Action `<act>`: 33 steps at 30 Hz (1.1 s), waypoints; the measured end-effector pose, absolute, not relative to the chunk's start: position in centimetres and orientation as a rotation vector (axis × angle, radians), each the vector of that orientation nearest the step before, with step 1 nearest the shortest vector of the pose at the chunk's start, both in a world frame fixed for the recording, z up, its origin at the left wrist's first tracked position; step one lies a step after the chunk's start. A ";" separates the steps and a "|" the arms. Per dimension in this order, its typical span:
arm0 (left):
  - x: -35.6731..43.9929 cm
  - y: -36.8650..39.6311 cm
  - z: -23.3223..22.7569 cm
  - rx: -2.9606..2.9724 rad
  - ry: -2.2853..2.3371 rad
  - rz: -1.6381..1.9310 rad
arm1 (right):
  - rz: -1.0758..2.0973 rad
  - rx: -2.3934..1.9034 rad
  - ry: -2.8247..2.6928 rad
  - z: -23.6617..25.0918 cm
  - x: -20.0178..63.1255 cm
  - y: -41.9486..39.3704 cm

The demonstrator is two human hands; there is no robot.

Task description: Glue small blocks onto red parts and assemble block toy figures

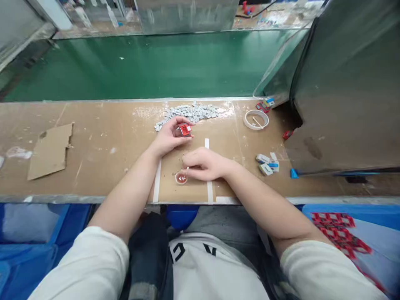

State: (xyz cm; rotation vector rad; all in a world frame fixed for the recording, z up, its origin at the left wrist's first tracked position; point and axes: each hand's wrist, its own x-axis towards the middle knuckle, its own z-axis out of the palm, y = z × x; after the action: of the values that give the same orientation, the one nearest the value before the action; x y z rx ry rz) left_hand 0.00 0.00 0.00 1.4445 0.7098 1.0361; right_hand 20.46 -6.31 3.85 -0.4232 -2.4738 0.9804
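Just short of the grey parts pile (190, 112), the left hand (168, 135) pinches a small red part (185, 129) in closed fingers. Nearer the table's (93, 146) front edge, the right hand (204, 164) curls over a small round dish (181, 178); its grip is hidden. Keep dabs small. Open table lies left of the pile.

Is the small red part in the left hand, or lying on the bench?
In hand. The left hand holds the small red part between its fingertips, raised beside the pile of grey pieces.
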 end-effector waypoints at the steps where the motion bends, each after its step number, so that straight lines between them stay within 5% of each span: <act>1: 0.0 0.0 0.1 1.447 0.702 1.045 | 0.943 -0.411 -2.534 3.7 20.4 -6.4; 8: 0.1 0.0 1.1 1.519 0.727 1.076 | 0.676 -0.656 -2.753 4.3 20.1 -6.2; 16: 0.5 -0.6 2.5 1.429 0.871 1.050 | 0.159 -1.902 -2.017 7.1 27.4 -10.5; 22: 0.7 -1.2 2.9 1.433 0.928 1.025 | 0.039 -2.321 -1.940 5.2 35.3 -12.8; 28: 0.3 -1.4 2.6 1.544 0.973 1.178 | 0.139 -2.185 -2.009 3.9 35.8 -11.0; 33: 0.0 -2.0 2.3 1.791 0.970 1.220 | 0.794 -1.364 -1.692 3.5 31.5 -8.2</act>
State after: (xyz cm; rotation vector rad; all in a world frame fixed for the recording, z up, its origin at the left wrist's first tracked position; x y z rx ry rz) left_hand -0.04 -2.00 2.32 1.7910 0.9698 1.2200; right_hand 31.48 -8.24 3.53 -1.3644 -1.6917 0.7937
